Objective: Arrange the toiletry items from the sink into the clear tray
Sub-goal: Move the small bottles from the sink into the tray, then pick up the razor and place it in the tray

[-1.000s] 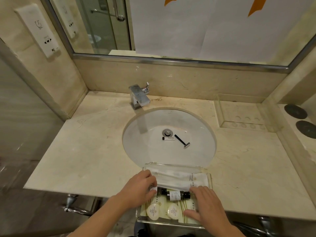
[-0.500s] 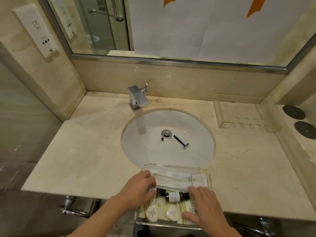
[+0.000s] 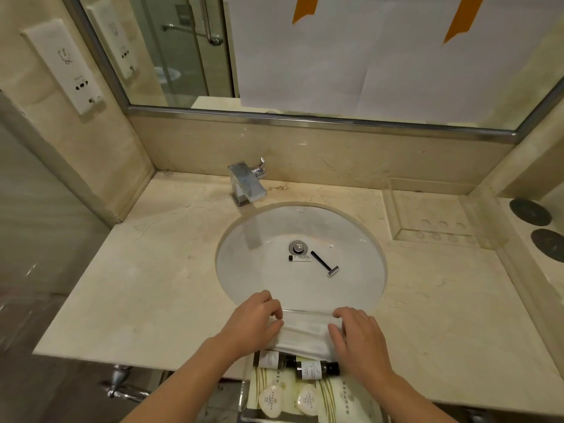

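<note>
Both hands lay flat and open, the left hand and right hand pressing the ends of a long white sachet, likely to seat it along the far wall of the clear plastic tray at the marble worktop edge. A black disposable razor and a small white tube waited by the drain of the white oval sink, not yet collected

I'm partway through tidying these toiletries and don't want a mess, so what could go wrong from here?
1. The clear tray sticks out past the counter's front edge; pressing on it with both hands, left hand and right hand, might tip it off.
2. The razor lies in the sink with its head exposed; grabbing it carelessly could nick the fingers.
3. The small tube sits right beside the drain and could be overlooked.
</note>
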Motion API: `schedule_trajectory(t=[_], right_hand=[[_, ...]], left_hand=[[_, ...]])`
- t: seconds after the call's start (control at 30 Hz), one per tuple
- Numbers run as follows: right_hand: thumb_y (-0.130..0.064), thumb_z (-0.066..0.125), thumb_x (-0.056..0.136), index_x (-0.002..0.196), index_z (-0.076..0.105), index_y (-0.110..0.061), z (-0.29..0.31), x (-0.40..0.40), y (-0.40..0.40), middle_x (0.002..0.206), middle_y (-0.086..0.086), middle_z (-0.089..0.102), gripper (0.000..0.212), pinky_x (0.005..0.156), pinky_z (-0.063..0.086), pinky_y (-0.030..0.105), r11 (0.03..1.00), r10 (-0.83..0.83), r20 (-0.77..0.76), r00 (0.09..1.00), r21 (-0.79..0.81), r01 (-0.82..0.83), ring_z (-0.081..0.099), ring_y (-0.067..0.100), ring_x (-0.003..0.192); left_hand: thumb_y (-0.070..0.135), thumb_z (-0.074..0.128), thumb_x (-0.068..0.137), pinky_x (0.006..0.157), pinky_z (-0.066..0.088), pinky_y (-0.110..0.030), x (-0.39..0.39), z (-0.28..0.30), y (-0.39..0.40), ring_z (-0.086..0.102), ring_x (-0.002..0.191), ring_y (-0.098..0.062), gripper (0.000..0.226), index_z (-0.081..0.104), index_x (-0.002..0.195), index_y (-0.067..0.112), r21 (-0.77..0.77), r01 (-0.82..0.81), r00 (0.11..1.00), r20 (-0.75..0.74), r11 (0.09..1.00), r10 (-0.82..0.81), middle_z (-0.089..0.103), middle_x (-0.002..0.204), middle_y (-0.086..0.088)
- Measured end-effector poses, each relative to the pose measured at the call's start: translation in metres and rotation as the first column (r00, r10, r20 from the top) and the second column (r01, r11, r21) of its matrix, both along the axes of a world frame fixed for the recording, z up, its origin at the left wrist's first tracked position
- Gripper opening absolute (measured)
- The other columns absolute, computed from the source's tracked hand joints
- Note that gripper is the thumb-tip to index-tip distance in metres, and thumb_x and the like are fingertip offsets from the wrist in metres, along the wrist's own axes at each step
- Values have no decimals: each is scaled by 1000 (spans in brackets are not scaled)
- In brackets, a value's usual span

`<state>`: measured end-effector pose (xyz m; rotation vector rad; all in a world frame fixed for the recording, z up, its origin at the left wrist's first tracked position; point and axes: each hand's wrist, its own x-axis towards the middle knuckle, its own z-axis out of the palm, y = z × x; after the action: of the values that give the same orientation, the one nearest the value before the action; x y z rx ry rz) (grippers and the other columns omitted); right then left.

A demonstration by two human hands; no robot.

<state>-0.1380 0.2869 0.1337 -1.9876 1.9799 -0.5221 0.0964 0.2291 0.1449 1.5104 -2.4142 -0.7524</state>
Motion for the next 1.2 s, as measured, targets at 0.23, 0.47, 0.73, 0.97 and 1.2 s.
schedule_trajectory(t=[0.23, 0.47, 0.73, 0.97, 1.2], right_hand=[[-28, 56, 92, 103, 61, -21, -2, -1, -36, 83, -9, 59, 14, 71, 37, 24, 995, -22, -42, 999, 96, 26, 49, 10, 76], [-29, 49, 93, 96, 59, -23, -15, -5, -76, 85, -9, 58, 12, 69, 43, 26, 979, -91, -32, 995, 179, 95, 54, 13, 81], [-35, 44, 95, 119, 56, -22, -42, -14, -119, 120, -3, 47, 29, 77, 42, 26, 884, 3, -86, 996, 466, 37, 45, 14, 112], [-37, 40, 97, 137, 45, -19, -70, -14, -149, 143, 0, 35, 44, 97, 40, 32, 847, 27, -54, 998, 532, 6, 34, 19, 129], [-38, 35, 96, 147, 26, -20, -100, -25, -168, 160, 1, 0, 54, 105, 36, 38, 803, 33, -57, 998, 596, 7, 18, 23, 141]], left_hand=[[31, 53, 91, 84, 46, -28, -8, -2, -43, 52, 100, -13, 18, 63, 102, 20, 54, -63, 997, 50, 997, 60, 55, 104, 4], [33, 54, 91, 79, 44, -26, -11, -19, -83, 49, 93, -10, 16, 62, 101, 22, 117, -131, 990, 64, 984, 124, 48, 99, 9], [33, 55, 91, 96, 45, -35, -29, -44, -122, 52, 113, -19, 31, 59, 117, 18, 261, -224, 972, 126, 939, 197, 49, 121, -2], [32, 52, 92, 101, 41, -36, -50, -70, -149, 42, 124, -23, 41, 49, 130, 16, 308, -211, 965, 213, 928, 149, 38, 137, -4], [29, 47, 95, 107, 36, -37, -71, -96, -171, 25, 139, -25, 52, 36, 143, 14, 305, -134, 951, 306, 943, 36, 18, 156, -2]])
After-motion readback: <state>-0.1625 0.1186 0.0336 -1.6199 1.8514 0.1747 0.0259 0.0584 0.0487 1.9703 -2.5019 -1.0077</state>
